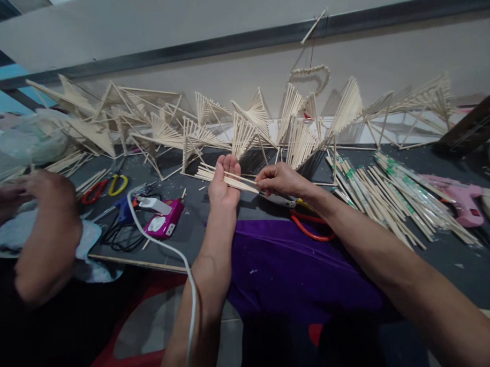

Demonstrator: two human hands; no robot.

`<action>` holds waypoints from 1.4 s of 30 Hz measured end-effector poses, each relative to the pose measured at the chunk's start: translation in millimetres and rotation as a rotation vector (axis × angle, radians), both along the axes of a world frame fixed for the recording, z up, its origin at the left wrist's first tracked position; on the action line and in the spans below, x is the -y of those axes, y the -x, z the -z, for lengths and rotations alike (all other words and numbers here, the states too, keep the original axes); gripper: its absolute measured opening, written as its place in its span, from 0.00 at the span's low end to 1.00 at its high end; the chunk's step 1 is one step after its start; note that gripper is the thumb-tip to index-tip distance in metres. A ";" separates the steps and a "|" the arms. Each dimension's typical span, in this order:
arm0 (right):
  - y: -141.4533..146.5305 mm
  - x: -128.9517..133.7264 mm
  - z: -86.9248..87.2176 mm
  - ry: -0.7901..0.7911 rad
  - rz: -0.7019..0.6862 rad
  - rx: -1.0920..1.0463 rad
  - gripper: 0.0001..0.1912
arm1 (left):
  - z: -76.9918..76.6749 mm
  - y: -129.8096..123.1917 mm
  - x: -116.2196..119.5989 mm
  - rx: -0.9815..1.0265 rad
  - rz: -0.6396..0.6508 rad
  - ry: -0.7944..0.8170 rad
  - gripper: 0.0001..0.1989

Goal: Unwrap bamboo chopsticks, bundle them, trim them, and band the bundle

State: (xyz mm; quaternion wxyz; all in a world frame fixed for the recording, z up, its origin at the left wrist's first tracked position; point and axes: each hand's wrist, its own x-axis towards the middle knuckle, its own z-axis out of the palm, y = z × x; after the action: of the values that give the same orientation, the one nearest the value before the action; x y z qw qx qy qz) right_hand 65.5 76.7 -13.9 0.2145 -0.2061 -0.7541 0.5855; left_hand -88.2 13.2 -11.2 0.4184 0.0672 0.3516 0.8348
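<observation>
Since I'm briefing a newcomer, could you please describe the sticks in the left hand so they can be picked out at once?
On the dark table, find the purple cloth at its near edge. Just beyond it is the upturned left hand, with slim pale sticks across its palm and the right hand at their right end. Unlike the stick frames behind, they are loose and hand-held.

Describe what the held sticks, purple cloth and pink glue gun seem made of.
Held sticks: probably wood or bamboo, unvarnished-looking, given their pale, matte surface.
Purple cloth: likely fabric, fairly matte, with soft creases.
Pink glue gun: apparently plastic, smooth, evenly coloured.
</observation>
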 end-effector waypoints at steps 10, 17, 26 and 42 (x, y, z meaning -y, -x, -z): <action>1.9 1.3 0.5 0.085 0.038 -0.032 0.06 | -1.7 -0.4 0.6 0.013 -0.021 -0.014 0.11; 2.0 -0.8 4.3 0.352 0.027 -0.003 0.03 | -2.1 -5.9 1.5 -0.115 -0.016 -0.059 0.11; 8.0 3.8 6.2 0.318 0.169 -0.071 0.02 | -4.0 -7.9 3.2 -0.121 -0.007 -0.106 0.11; -4.1 -0.2 -4.1 0.169 0.122 -0.193 0.06 | -3.2 -1.5 2.2 0.112 0.021 -0.024 0.12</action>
State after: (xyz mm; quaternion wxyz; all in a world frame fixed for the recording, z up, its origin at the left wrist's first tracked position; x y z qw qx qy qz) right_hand 69.5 76.9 -9.8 0.3031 -0.2117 -0.6639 0.6500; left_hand -86.7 11.1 -8.0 0.4454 0.0290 0.3168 0.8369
